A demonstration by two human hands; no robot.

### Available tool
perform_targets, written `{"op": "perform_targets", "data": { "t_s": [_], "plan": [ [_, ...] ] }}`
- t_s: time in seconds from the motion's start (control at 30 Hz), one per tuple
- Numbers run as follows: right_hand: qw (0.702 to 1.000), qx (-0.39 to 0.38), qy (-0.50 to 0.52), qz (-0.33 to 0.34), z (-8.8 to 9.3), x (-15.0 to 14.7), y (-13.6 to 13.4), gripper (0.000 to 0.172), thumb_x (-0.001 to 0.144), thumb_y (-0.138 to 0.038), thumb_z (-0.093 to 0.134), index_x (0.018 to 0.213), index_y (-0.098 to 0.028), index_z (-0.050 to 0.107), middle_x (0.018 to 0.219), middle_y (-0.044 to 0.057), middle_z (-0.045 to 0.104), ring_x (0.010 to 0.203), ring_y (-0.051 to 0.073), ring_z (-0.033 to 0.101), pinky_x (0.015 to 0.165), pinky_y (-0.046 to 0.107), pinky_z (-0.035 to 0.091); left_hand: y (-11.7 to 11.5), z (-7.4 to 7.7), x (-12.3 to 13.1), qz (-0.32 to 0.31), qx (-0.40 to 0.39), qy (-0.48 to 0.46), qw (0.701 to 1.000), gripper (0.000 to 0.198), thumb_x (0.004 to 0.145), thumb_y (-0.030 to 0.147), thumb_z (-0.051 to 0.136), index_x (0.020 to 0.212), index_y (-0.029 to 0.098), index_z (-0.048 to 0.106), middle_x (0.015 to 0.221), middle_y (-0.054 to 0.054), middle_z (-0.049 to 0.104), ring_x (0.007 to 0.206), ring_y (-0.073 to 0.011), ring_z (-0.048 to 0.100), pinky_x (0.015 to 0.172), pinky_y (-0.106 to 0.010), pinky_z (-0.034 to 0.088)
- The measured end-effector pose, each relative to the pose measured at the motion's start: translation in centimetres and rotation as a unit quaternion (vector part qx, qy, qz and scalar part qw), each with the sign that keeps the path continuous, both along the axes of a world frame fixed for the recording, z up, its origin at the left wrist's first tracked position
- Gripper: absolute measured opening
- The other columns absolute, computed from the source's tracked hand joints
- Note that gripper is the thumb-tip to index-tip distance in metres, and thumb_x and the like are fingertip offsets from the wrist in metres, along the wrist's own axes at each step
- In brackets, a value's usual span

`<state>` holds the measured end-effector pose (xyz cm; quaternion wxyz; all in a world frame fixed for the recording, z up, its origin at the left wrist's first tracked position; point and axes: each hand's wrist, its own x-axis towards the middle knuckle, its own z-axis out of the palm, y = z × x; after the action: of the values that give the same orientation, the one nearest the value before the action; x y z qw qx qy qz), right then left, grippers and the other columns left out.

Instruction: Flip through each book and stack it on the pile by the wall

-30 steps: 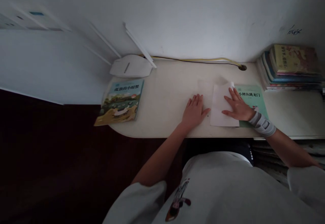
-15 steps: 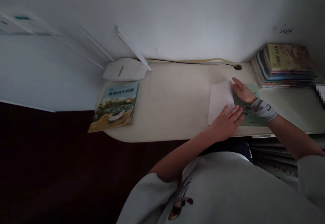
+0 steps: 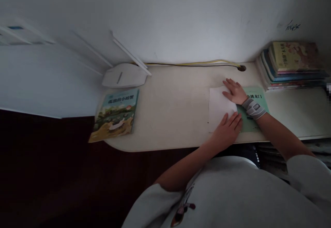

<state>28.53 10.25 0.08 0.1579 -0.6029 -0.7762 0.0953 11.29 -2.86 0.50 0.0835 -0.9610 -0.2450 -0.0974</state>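
Observation:
A plain white sheet [image 3: 219,104], perhaps a blank page, lies at the left side of a green book [image 3: 261,105] with printed characters. My right hand [image 3: 234,92], a grey band round its wrist, rests with fingers spread on the upper right part of the sheet. Nearer the table's front edge, my left hand [image 3: 228,130] lies flat, its fingers apart, over the lower right of the sheet and the green cover. Neither hand grips anything. Whether the sheet is joined to the book is hidden under the hands.
At the table's left end lies a picture book [image 3: 116,114], slightly past the edge. Behind it stands a white router [image 3: 125,75] with antennas. Cables [image 3: 191,63] run along the wall to a hole. A stack of books [image 3: 294,64] stands at the back right.
My right hand has moved left and come down onto the white sheet, which now lies flatter. My left hand has stayed near the lower edge. The view has shifted slightly.

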Motion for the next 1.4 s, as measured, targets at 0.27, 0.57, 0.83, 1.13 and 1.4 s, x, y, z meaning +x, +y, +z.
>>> {"op": "perform_targets", "data": {
  "t_s": [0.27, 0.57, 0.83, 1.13, 1.4],
  "plan": [
    [0.993, -0.013, -0.112, 0.017, -0.2, -1.3, -0.4, 0.071, 0.092, -0.059, 0.02, 0.145, -0.014, 0.034, 0.154, 0.015, 0.026, 0.142, 0.035, 0.018, 0.11, 0.062, 0.014, 0.0, -0.1, -0.8, 0.02, -0.046, 0.003, 0.999, 0.046, 0.096, 0.017, 0.026, 0.138, 0.008, 0.042, 0.148, -0.013, 0.041, 0.139, -0.0247, 0.032, 0.112, -0.047, 0.029],
    [0.995, 0.002, -0.101, -0.023, 0.2, -0.9, -0.5, 0.071, 0.093, -0.057, 0.019, 0.144, -0.011, 0.035, 0.149, 0.017, 0.037, 0.14, 0.032, 0.027, 0.11, 0.055, 0.024, 0.2, -0.3, -0.6, 0.052, -0.056, 0.004, 0.997, 0.048, 0.096, 0.019, 0.027, 0.141, 0.007, 0.037, 0.151, -0.016, 0.033, 0.142, -0.0272, 0.026, 0.113, -0.052, 0.024],
    [0.989, -0.008, -0.125, 0.083, 0.7, -0.5, -0.9, 0.078, 0.088, -0.065, 0.029, 0.146, -0.013, 0.032, 0.154, 0.016, 0.026, 0.143, 0.033, 0.018, 0.112, 0.055, 0.018, 1.1, 0.4, -2.0, 0.013, -0.127, 0.013, 0.992, 0.072, 0.092, 0.058, 0.03, 0.145, 0.009, 0.029, 0.155, -0.017, 0.023, 0.143, -0.0309, 0.02, 0.113, -0.058, 0.017],
    [0.99, 0.019, -0.123, 0.058, 1.3, -1.5, -4.0, 0.08, 0.09, -0.064, 0.028, 0.148, -0.009, 0.027, 0.156, 0.02, 0.018, 0.144, 0.033, 0.012, 0.113, 0.057, 0.011, 2.1, -1.3, -8.5, 0.302, -0.198, -0.135, 0.923, 0.074, 0.092, 0.052, 0.038, 0.147, 0.007, 0.021, 0.153, -0.027, 0.019, 0.143, -0.0398, 0.011, 0.11, -0.063, 0.018],
    [0.987, -0.028, -0.109, 0.113, 0.7, -0.3, -9.1, 0.104, 0.077, -0.078, 0.038, 0.15, -0.008, 0.015, 0.155, 0.024, 0.016, 0.144, 0.037, 0.011, 0.111, 0.059, 0.015, 4.4, -0.4, -11.7, 0.349, -0.44, -0.441, 0.7, 0.068, 0.088, 0.032, 0.051, 0.148, 0.023, 0.02, 0.152, -0.018, 0.03, 0.113, -0.0227, 0.059, 0.092, -0.039, 0.05]
  ]
}}
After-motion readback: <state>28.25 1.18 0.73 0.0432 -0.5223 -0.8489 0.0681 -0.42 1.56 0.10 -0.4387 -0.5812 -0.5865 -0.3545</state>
